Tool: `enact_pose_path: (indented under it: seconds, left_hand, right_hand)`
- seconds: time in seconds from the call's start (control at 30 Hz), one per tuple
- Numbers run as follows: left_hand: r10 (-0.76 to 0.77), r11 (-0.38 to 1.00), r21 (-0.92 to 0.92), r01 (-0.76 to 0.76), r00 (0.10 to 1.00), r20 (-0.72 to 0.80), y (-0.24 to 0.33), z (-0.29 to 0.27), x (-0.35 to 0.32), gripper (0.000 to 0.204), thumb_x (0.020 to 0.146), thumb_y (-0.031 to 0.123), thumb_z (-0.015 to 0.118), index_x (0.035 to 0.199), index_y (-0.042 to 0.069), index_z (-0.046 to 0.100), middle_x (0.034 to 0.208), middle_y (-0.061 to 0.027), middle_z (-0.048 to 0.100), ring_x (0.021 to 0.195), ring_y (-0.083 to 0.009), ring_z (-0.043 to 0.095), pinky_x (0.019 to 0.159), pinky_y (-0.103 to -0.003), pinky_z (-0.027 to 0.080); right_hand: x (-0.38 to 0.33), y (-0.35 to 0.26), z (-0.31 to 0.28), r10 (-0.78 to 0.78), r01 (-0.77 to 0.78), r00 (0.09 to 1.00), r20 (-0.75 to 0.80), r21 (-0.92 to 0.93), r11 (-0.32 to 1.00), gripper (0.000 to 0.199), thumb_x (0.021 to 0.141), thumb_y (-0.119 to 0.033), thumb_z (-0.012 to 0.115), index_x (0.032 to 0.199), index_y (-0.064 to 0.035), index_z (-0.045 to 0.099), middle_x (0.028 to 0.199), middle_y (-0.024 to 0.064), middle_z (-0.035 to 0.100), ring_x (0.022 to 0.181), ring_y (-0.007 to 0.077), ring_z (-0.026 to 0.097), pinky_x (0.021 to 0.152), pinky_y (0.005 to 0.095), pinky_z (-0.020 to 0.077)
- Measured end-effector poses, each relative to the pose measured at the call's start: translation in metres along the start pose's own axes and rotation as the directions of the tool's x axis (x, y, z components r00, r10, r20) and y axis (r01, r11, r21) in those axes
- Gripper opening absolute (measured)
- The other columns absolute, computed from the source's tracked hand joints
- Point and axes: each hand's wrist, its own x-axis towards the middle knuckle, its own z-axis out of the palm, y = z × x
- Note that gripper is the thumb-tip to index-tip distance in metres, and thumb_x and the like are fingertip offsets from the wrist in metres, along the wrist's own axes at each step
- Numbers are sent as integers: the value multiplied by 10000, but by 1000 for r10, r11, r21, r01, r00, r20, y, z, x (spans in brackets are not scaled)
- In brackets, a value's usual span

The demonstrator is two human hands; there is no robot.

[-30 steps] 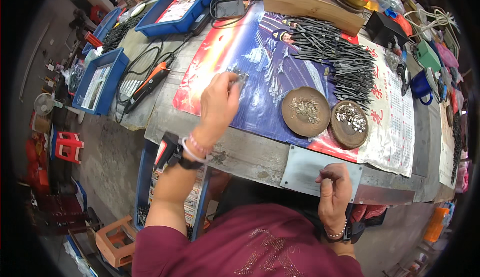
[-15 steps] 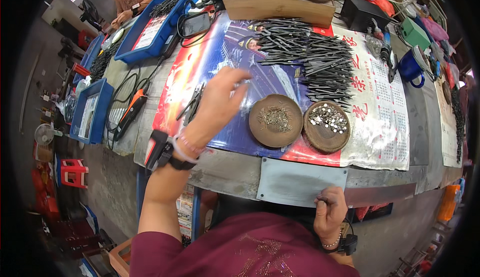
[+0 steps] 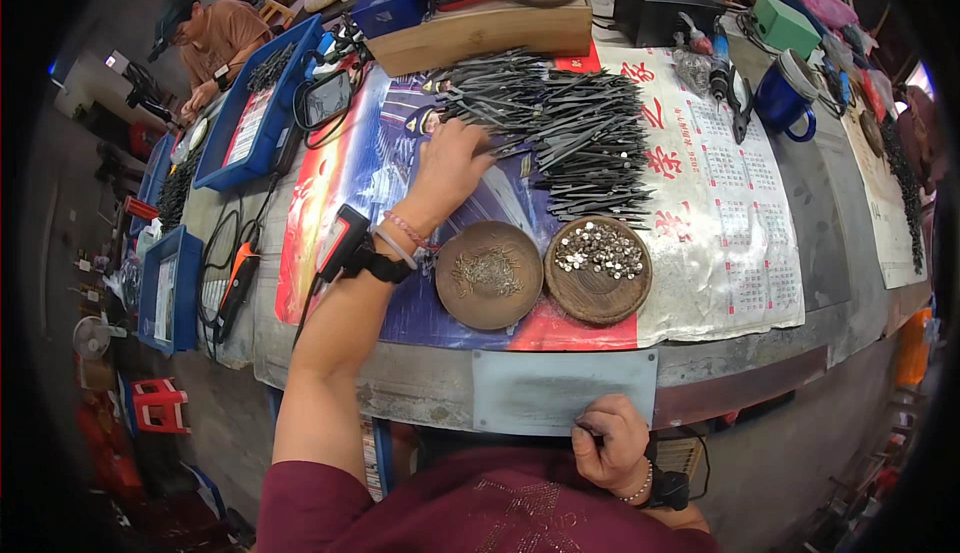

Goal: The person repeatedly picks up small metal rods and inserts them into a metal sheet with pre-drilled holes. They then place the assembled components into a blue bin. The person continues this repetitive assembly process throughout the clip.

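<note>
My left hand (image 3: 450, 165) reaches over the poster, fingers bent and fingertips together at the left edge of a large pile of slim black pointed metal pieces (image 3: 590, 138). What the fingertips pinch is partly hidden. My right hand (image 3: 612, 443) is closed near the bench edge, with a small dark end showing between thumb and fingers. Before me sit a brown bowl (image 3: 490, 316) of thin metal pins (image 3: 486, 271) and a round wooden dish (image 3: 600, 300) of small silvery discs (image 3: 600, 251). A pale grey plate (image 3: 565, 385) lies at the bench's front edge.
A wooden box (image 3: 490, 38) stands behind the pile. Blue trays (image 3: 170, 288) and an orange-and-black handheld tool (image 3: 238, 278) with its cord lie left. Pliers (image 3: 740, 103) and a blue mug (image 3: 785, 93) are at right. Another person (image 3: 235, 33) works at far left.
My left hand has moved from above the poster to the black pile's left edge, its fingers drawing together. My right hand stays closed by the plate. The whole view has shifted.
</note>
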Motion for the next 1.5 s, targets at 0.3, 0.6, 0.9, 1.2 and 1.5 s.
enact_pose_path:
  seconds: [0.3,0.6,0.9,1.2,1.5]
  left_hand:
    - [-195,953,-174,249,940,279,0,-40,-44,259,775,97,744,975,7,607,801,-70,598,715,-166,570,653,-303,471]
    - [-344,818,-266,510,804,485,-10,-59,-52,260,737,180,798,848,-13,662,734,-108,650,665,-173,604,611,-308,487]
    - [-418,790,-449,417,903,103,24,-90,-76,181,780,113,757,819,-22,644,693,-78,640,655,-120,588,604,-276,471]
    - [-387,267,-852,450,860,332,119,-142,-191,324,877,-60,602,1189,-25,520,955,-43,534,765,-94,581,705,-225,532]
    - [-364,-44,-865,500,798,480,153,-125,-263,345,959,34,530,1303,57,522,996,12,533,786,-43,477,680,-197,418]
  right_hand:
    - [3,2,1,-77,77,997,12,-34,996,127,784,-36,660,865,-14,566,766,119,584,616,260,562,537,329,458]
    - [0,0,5,-67,68,998,6,-103,992,139,721,-31,711,816,-15,610,772,117,590,643,292,573,561,372,460]
    - [24,-21,-12,96,-97,988,119,4,995,119,780,-1,668,857,-6,577,795,137,588,695,318,579,612,372,470]
    - [123,-16,-2,-78,179,882,465,-177,968,129,818,-58,635,891,-7,541,840,132,541,751,312,560,661,395,428]
    - [159,30,79,-75,514,766,638,-539,667,225,779,-160,668,921,-61,524,910,122,562,886,313,561,754,431,397]
